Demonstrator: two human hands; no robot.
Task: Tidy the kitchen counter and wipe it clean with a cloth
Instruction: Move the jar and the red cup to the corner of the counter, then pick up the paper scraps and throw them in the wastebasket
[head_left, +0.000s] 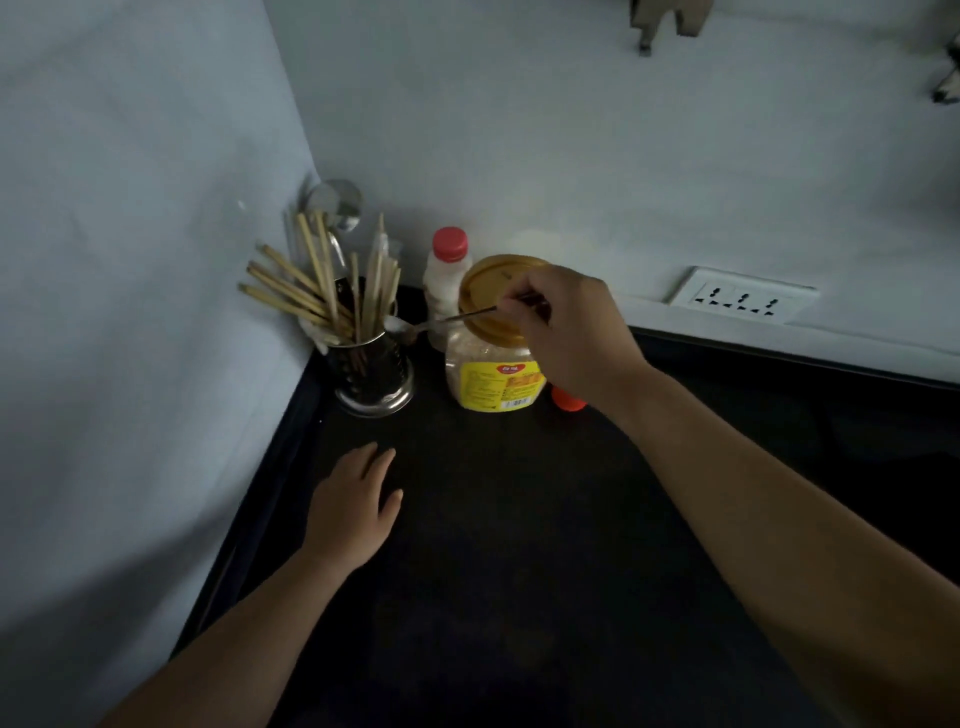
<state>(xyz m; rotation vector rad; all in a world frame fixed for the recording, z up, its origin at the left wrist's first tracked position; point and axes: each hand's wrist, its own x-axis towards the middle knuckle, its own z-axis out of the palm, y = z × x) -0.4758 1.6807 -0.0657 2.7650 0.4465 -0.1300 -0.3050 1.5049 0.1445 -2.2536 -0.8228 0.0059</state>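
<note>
Steel teaspoon (447, 318) is pinched by its handle in the right hand (566, 332), bowl beside the perforated metal utensil holder (371, 371); tip it bowl-down among the chopsticks. Left hand (353, 506) rests flat, empty, on the dark tabletop (519, 545).

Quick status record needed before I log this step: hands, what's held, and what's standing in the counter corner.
right hand: pinching a spoon by its handle end, bowl pointing toward the holder
left hand: empty, palm down, on or just over the counter
utensil holder: metal, in the corner, full of chopsticks
jar: yellow label, amber lid on, beside the holder
bottle: white, red cap, behind the jar
orange cap: mostly hidden by the right wrist
cloth: none in view
</note>
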